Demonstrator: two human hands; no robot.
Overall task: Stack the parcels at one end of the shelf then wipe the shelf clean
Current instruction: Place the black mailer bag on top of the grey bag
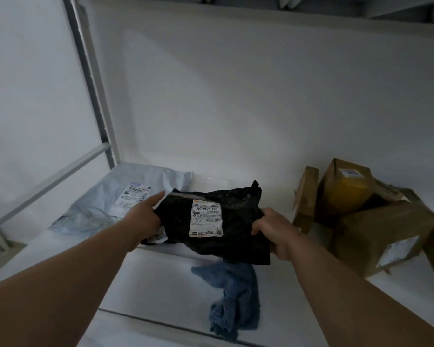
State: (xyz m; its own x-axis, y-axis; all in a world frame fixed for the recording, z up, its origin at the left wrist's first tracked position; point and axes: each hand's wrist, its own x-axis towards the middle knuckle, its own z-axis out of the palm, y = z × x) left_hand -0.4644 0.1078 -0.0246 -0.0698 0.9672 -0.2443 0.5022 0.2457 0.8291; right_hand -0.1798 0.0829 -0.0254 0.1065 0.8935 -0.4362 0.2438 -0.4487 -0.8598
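Stacking is under way: both hands, left hand (145, 219) and right hand (273, 231), grip the black parcel (226, 221), fingers curled on its edges; next, lay it on the grey parcel (105, 204) at the shelf's (161, 284) left end.

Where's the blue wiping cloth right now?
In the head view, the crumpled blue cloth lies at the white shelf's front edge, centre-right, just below the black plastic mailer bag held in both hands.

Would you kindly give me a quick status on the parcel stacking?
Both hands, left hand and right hand, grip black parcel above shelf. Grey mailer far left. Blue cloth lies underneath.
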